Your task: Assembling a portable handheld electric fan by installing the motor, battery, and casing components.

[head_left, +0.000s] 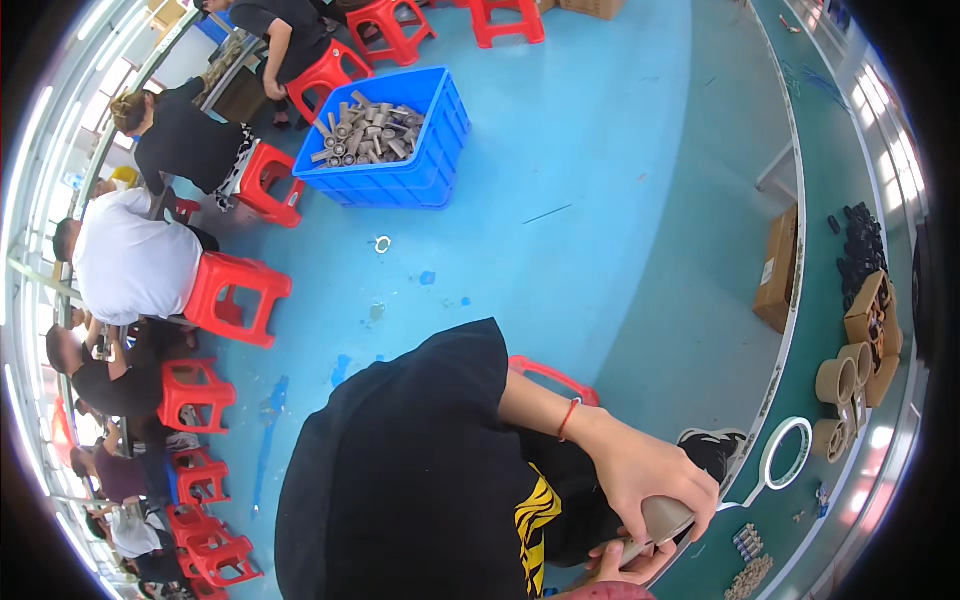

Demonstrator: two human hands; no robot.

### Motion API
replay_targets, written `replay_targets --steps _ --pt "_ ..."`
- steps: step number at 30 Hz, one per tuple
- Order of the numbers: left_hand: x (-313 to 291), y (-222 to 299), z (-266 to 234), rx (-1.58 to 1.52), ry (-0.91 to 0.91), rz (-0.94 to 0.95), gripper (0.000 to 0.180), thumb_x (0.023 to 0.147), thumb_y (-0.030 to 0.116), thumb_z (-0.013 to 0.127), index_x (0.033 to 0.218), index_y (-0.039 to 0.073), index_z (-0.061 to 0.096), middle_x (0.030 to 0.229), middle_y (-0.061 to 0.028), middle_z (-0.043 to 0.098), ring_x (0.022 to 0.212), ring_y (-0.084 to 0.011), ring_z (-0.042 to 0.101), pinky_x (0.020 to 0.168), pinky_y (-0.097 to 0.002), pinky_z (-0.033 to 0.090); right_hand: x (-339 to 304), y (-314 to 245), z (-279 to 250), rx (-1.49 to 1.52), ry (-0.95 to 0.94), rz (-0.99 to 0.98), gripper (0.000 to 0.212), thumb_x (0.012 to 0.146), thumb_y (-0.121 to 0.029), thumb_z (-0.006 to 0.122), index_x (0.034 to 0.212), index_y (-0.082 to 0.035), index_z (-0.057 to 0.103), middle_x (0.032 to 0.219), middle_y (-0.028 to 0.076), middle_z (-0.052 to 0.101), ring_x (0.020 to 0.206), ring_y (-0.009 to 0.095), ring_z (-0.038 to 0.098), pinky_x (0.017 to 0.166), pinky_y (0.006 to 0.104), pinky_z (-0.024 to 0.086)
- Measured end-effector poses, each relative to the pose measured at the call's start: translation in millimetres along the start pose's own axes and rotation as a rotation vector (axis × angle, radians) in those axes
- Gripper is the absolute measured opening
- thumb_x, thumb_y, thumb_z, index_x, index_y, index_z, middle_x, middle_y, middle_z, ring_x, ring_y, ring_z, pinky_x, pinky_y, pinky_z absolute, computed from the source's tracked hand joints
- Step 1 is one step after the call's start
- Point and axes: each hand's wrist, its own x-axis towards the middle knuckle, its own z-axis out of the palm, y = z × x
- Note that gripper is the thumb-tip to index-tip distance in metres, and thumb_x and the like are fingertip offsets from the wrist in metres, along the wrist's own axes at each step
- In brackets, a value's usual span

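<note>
from here — both hands' fingers [704, 508] wrapped round some taupe casing [668, 518] | white ring [767, 462] — past those fingers, on green surface [780, 515]

Grey piece [668, 518]: partly covered, kind unclear
Right hand [622, 573]: cut off by near edge
Far carton [592, 6]: cut off by far edge
Near-right bench bits [750, 578]: too small to tell
</note>
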Motion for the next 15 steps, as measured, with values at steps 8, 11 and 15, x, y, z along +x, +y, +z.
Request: replay_targets --steps 8,11,15 --pt "21.9 5.2 -29.9 0.030 -0.003 0.042 0.044 0.070 0.021 0.078 0.109 0.013 0.061 0.111 -0.0067 0.058 0.102 -0.0263 0.059 0.082 -0.0374 0.049 47.5 -8.9 4.5 0.180 -0.336 -0.069 0.073 0.079 -0.011 0.071 0.138 -0.012 0.028 0.096 0.014 0.060 0.064 0.017 0.055 0.054 0.0285 0.045" --pt "35.1 6.6 -38.0 0.058 -0.076 0.190 0.045 0.070 0.022 0.080 0.110 0.014 0.062 0.112 -0.0051 0.059 0.102 -0.0248 0.060 0.082 -0.0368 0.049 75.0 -17.8 -1.1 0.302 -0.672 -0.206 0.071 0.081 -0.020 0.066 0.139 -0.010 0.026 0.104 0.014 0.057 0.074 0.019 0.055 0.061 0.0313 0.045" --pt "59.6 13.3 -43.7 -0.049 -0.281 0.309 0.051 0.068 0.025 0.082 0.113 0.013 0.062 0.113 -0.0057 0.060 0.103 -0.0245 0.060 0.084 -0.0365 0.048 114.8 -32.4 -11.8 0.458 -1.107 -0.387 0.071 0.085 -0.032 0.060 0.141 -0.007 0.025 0.115 0.014 0.053 0.088 0.022 0.055 0.072 0.0351 0.046"
